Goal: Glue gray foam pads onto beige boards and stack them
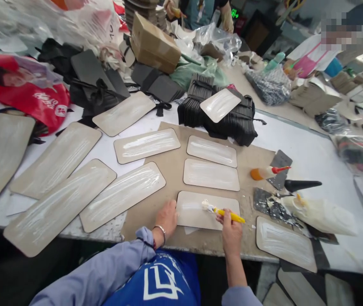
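Right hand (231, 229): fingers closed round a yellow brush (230, 215), bristles on the pale panel (192, 217) at the bench's (312, 157) near edge, within easy reach. Left hand (167, 217) at the panel's left end, probably steadying it against the strokes; grip or mere press, I cannot tell. White-streaked panels (211, 174) lie around streaked side up, presumably sparing wet coats from smearing.
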Available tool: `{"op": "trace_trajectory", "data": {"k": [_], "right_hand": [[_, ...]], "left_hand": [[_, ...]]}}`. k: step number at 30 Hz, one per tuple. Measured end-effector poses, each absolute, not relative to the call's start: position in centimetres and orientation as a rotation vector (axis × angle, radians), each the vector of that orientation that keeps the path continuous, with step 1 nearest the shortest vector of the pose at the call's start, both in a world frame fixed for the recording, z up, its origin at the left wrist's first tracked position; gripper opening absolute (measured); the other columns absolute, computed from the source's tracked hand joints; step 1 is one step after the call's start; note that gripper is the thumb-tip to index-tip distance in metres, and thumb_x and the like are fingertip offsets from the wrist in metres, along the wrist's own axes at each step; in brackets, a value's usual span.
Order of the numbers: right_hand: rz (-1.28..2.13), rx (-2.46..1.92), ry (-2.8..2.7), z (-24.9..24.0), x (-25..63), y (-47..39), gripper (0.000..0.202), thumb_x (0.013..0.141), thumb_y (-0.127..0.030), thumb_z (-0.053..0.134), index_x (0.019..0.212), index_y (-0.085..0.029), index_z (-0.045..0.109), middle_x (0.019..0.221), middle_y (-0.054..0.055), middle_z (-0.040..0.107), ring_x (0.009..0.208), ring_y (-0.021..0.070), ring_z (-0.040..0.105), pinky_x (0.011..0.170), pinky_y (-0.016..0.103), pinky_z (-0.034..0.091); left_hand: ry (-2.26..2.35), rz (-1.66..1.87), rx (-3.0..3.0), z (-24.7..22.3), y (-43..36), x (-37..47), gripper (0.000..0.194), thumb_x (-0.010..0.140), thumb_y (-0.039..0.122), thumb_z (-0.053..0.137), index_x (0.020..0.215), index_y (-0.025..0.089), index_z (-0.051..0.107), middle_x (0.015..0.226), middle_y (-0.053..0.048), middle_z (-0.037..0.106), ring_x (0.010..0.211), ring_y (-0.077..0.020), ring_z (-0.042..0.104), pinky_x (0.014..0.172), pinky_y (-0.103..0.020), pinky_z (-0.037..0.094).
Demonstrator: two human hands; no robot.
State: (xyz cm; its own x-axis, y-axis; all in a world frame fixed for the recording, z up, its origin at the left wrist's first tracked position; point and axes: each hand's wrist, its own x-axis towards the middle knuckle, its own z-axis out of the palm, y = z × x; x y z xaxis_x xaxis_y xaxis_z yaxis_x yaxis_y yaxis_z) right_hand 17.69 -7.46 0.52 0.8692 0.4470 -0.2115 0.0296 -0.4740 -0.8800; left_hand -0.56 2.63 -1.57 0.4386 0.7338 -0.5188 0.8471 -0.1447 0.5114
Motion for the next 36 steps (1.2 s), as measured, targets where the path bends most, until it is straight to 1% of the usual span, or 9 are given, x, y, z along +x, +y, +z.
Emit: {"op": "trace_trajectory", "data": {"k": [4,9,13,17,22,26,29,33,36], "right_hand": [[0.441,-2.048,-0.317,0.7,19.0,-8.5,0.055,0.069,-0.060,0.056,0.095,-0.012,0.055,0.068,0.003,0.065,0.061,0.0183,0.063,0.068,0.035,0.054],[0.490,-2.044,-0.316,0.1,19.6,-8.6,0.052,0.070,-0.058,0.056,0.094,-0.011,0.056,0.067,0.004,0.065,0.062,0.0190,0.063,0.068,0.035,0.054],[0.514,-2.022,-0.297,-0.2,19.7,-8.7,0.052,0.070,-0.059,0.056,0.093,-0.012,0.055,0.065,0.005,0.065,0.063,0.0207,0.064,0.066,0.034,0.054],[0.547,-2.014,-0.328,0.3,21.2,-9.1,0.053,0.069,-0.062,0.054,0.091,-0.013,0.055,0.067,0.006,0.066,0.063,0.0211,0.064,0.065,0.034,0.053],[0.256,-2.237,-0.392,1.4,25.6,-10.7,0.054,0.072,-0.065,0.046,0.087,-0.014,0.057,0.062,0.006,0.064,0.061,0.0212,0.063,0.067,0.034,0.049],[0.018,-2.312,-0.666,1.7,27.1,-11.4,0.048,0.080,-0.057,0.039,0.087,-0.013,0.058,0.075,0.010,0.064,0.070,0.0209,0.061,0.071,0.035,0.047],[-0.147,-2.293,-0.991,1.3,25.6,-10.4,0.038,0.086,-0.046,0.037,0.085,-0.015,0.059,0.083,0.012,0.061,0.080,0.0210,0.058,0.076,0.036,0.046],[-0.079,-2.256,-1.274,0.8,19.8,-8.0,0.028,0.089,-0.031,0.035,0.087,-0.018,0.059,0.079,0.008,0.059,0.074,0.0179,0.056,0.069,0.030,0.047],[0.083,-2.122,-1.430,1.3,14.2,-6.5,0.024,0.089,-0.027,0.036,0.092,-0.018,0.059,0.080,0.008,0.060,0.075,0.0176,0.056,0.068,0.029,0.048]], "left_hand": [[1.121,-0.252,2.218,-1.4,2.6,-0.9,0.021,0.085,0.010,0.032,0.096,0.018,0.049,0.097,-0.009,0.055,0.091,-0.0215,0.052,0.075,-0.033,0.040],[0.974,-0.058,2.283,-1.7,2.3,-1.2,0.026,0.081,0.005,0.031,0.089,0.017,0.052,0.086,-0.010,0.056,0.082,-0.0233,0.051,0.074,-0.037,0.040],[0.969,0.043,2.166,-2.2,1.9,-0.7,0.019,0.079,0.007,0.036,0.086,0.018,0.050,0.088,-0.009,0.056,0.083,-0.0201,0.051,0.076,-0.033,0.041],[1.233,0.003,1.866,-2.5,2.2,0.1,0.011,0.079,0.011,0.038,0.082,0.019,0.045,0.072,-0.002,0.052,0.068,-0.0156,0.051,0.066,-0.027,0.039],[1.303,0.004,1.798,-2.2,2.9,0.6,0.011,0.076,0.009,0.040,0.076,0.020,0.042,0.065,0.002,0.049,0.064,-0.0133,0.050,0.061,-0.024,0.037],[1.321,-0.063,1.847,-1.6,2.9,0.7,0.011,0.076,0.009,0.040,0.078,0.020,0.043,0.066,0.001,0.052,0.065,-0.0149,0.053,0.061,-0.025,0.037],[1.310,-0.099,1.855,-1.5,2.9,0.6,0.010,0.077,0.011,0.041,0.080,0.019,0.045,0.068,-0.001,0.055,0.067,-0.0159,0.055,0.064,-0.026,0.038],[1.215,-0.033,1.756,-2.4,2.7,0.2,0.014,0.074,0.011,0.042,0.083,0.018,0.050,0.071,-0.001,0.059,0.070,-0.0159,0.056,0.067,-0.026,0.041],[1.145,0.040,1.611,-3.4,2.7,-0.2,0.012,0.071,0.014,0.046,0.079,0.018,0.054,0.068,0.000,0.060,0.070,-0.0164,0.057,0.066,-0.026,0.043]]}}
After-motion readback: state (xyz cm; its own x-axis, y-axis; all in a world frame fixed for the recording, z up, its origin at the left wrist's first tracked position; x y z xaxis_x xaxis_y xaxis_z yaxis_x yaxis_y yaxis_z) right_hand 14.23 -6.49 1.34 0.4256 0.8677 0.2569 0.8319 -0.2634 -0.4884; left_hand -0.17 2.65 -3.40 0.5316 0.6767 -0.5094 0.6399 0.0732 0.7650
